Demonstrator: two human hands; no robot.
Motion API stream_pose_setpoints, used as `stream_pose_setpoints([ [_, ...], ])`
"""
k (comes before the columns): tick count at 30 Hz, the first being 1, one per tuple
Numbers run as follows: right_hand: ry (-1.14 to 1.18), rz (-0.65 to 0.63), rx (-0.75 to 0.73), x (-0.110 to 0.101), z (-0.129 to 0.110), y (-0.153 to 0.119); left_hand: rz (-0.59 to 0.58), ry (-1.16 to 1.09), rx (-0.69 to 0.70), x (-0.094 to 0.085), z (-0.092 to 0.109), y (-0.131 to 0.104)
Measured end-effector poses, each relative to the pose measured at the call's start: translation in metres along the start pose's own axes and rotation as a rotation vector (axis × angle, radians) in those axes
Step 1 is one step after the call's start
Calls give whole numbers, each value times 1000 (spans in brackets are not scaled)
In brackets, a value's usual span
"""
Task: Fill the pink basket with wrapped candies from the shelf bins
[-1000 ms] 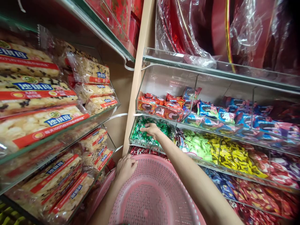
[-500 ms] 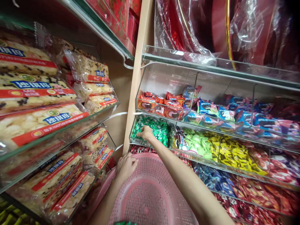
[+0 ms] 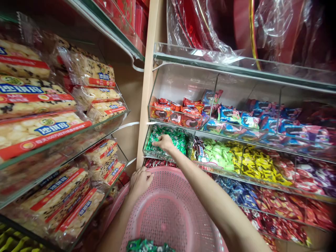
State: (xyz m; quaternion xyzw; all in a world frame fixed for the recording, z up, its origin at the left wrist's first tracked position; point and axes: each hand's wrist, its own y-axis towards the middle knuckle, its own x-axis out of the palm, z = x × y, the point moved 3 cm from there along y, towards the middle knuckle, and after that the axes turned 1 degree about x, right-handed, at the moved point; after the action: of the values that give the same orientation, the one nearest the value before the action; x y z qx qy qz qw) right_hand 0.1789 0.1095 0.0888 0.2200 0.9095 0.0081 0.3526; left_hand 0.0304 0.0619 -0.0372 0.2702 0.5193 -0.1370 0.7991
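My left hand [image 3: 140, 182] grips the far left rim of a pink plastic basket [image 3: 181, 196], a round one with many small holes. Several green-wrapped candies [image 3: 147, 246] lie at the basket's near end, partly cut off by the picture edge. Over a clear bin of green-wrapped candies [image 3: 178, 138], my right hand [image 3: 163, 142] reaches in from the right. Its fingers are drawn together among the wrappers; what lies within them is hidden.
Beside that bin lie light-green [image 3: 217, 154] and yellow wrapped candies [image 3: 252, 164]. Orange-red packets [image 3: 181, 112] fill the bin above. Packaged puffed-rice bars [image 3: 49, 129] crowd glass shelves on the left. A wooden post [image 3: 144, 105] stands between both shelf units.
The view has shifted slightly, showing more green candies in the basket. My right hand stays at the green candy bin, its fingers slightly shifted; my left stays on the rim.
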Motion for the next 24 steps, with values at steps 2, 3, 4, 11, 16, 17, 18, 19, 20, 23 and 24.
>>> stream_pose_setpoints([
  [2, 142, -6, -66, -19, -8, -6, -10, 1, 1, 0, 0, 1],
  [3, 221, -27, -114, -30, -11, -12, -19, -3, 1, 0, 0, 1],
  [4, 291, -74, -164, -39, -14, -21, -26, -6, -1, 0, 1, 1],
  [11, 328, -896, -141, -28, 47, -126, -63, 25, -42, -3, 7, 2],
  [16, -116, -1202, 9, 36, 142, -182, -40, 70, -35, -3, 12, -1],
  [17, -159, -1231, -4, 46, 153, -188, -36, 75, -37, -2, 13, -1],
  [18, -181, -1252, -23, 53, 160, -193, -29, 78, -40, -2, 14, -2],
  [19, -193, -1263, -45, 60, 164, -196, -24, 82, -46, -2, 15, -2],
  [20, -200, -1270, -66, 64, 166, -199, -20, 86, -53, -2, 15, -3],
  [23, -276, -1283, -91, 72, 168, -203, -24, 104, -76, -3, 18, -4],
  [24, -307, -1287, -90, 73, 170, -204, -29, 107, -84, -3, 19, -5],
])
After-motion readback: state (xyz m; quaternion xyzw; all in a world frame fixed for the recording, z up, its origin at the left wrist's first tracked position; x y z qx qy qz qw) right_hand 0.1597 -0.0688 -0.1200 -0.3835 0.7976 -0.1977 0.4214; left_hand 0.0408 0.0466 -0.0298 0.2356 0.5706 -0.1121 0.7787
